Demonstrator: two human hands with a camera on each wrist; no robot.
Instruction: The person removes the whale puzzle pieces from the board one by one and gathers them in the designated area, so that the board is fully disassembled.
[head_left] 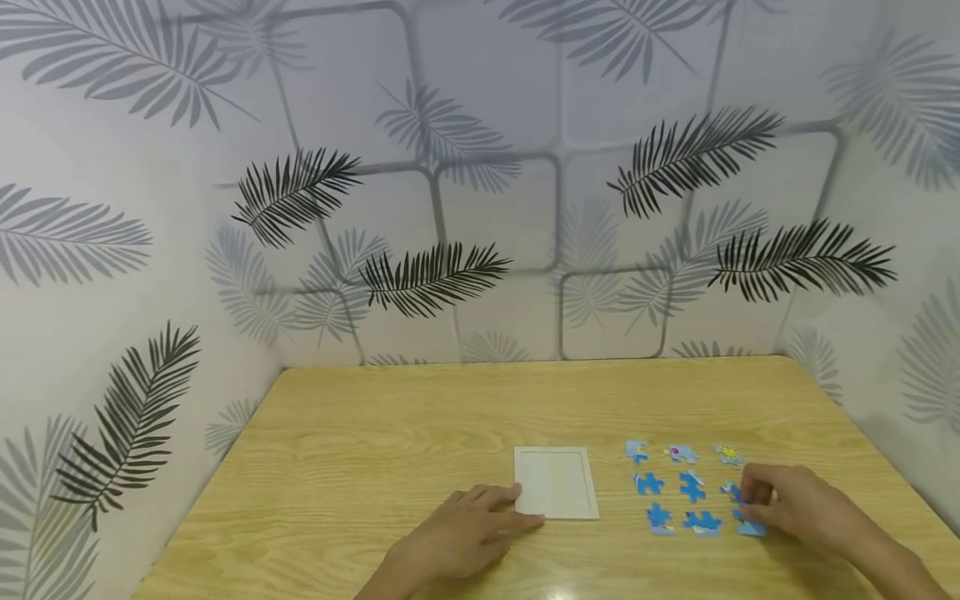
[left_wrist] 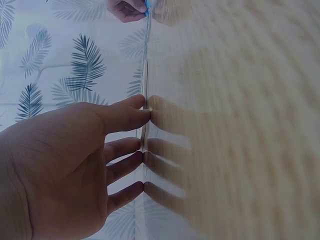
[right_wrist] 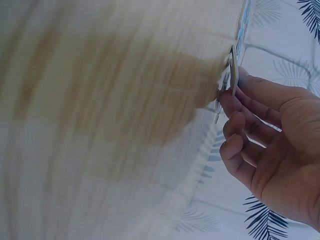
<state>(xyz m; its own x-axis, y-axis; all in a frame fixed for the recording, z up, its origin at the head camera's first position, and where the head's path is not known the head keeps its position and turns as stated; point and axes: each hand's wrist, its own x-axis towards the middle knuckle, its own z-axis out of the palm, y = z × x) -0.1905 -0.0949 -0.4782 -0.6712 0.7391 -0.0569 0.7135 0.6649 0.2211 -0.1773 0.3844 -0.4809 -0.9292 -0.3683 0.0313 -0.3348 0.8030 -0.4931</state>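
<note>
In the head view, my left hand (head_left: 472, 533) rests on the table at the near left corner of a pale square puzzle tray (head_left: 555, 513), thumb and forefinger touching its edges. Its fingers look fairly straight in the left wrist view, tips down on the tabletop. My right hand (head_left: 802, 508) pinches a blue jigsaw puzzle piece (head_left: 750, 527) at the near right of the loose pieces. That puzzle piece (right_wrist: 234, 70) appears tilted up from the table in the right wrist view, between thumb and fingers. Another blue piece (head_left: 729, 490) lies partly behind the right fingertips.
Several blue puzzle pieces (head_left: 693, 487) lie apart in rows right of the tray, some with yellow or pink marks. The wood-grain table (head_left: 375, 433) meets a leaf-patterned wall (head_left: 502, 317) at the back and sides.
</note>
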